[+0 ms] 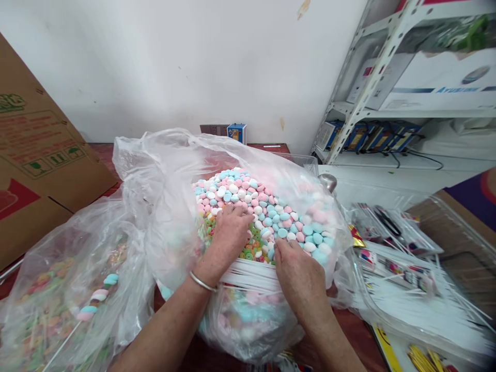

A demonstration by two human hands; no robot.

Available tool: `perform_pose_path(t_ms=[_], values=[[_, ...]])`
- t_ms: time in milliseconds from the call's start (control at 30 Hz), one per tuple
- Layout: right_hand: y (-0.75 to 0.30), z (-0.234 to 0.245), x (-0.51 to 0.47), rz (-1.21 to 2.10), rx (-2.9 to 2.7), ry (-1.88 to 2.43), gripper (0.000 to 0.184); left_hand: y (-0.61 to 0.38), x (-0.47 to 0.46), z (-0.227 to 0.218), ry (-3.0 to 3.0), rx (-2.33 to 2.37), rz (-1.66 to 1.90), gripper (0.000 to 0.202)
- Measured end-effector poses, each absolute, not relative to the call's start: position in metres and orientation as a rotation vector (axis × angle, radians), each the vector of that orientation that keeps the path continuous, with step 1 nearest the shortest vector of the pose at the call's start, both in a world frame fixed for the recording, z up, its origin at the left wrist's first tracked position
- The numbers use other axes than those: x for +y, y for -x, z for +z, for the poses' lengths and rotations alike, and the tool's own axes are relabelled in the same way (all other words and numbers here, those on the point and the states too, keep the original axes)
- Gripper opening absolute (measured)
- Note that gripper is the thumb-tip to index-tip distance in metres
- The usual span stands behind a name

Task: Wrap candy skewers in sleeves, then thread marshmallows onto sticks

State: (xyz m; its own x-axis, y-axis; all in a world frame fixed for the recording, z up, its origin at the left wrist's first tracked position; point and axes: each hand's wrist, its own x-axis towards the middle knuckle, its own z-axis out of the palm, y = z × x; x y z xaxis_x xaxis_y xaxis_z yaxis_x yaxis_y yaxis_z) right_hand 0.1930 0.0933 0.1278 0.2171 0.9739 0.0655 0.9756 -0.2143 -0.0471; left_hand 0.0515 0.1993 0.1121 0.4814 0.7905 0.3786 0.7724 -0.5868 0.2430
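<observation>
A large clear plastic bag lies opened wide, full of pink, blue and white button-shaped candies. Green and orange ring-shaped candies sit in a pocket among them. My left hand, with a bangle at its wrist, reaches down to the candies with fingers bent; whatever its fingertips hold is hidden. Close by on the right, my right hand is closed at the edge of the blue candies, its fingertips partly out of sight. Thin white sticks lie in a bundle across the bag between my wrists.
At left, a candy skewer on a white stick rests on another plastic bag beside a cardboard box. A clear tray of white sticks and packets stands right. A metal scoop and white shelf are behind.
</observation>
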Motion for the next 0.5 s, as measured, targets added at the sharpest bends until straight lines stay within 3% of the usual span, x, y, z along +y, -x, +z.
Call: perform_pose_path(t_ms=[133,500], values=[[-0.193,0.130,0.091,-0.036,-1.903,2.372,0.015,-0.058,0.203,0.116,-2.546,1.393,0.743,0.011],[-0.189,0.136,0.080,0.083,-1.834,2.346,0.019,-0.055,0.187,0.123,-1.774,1.245,0.990,0.016]])
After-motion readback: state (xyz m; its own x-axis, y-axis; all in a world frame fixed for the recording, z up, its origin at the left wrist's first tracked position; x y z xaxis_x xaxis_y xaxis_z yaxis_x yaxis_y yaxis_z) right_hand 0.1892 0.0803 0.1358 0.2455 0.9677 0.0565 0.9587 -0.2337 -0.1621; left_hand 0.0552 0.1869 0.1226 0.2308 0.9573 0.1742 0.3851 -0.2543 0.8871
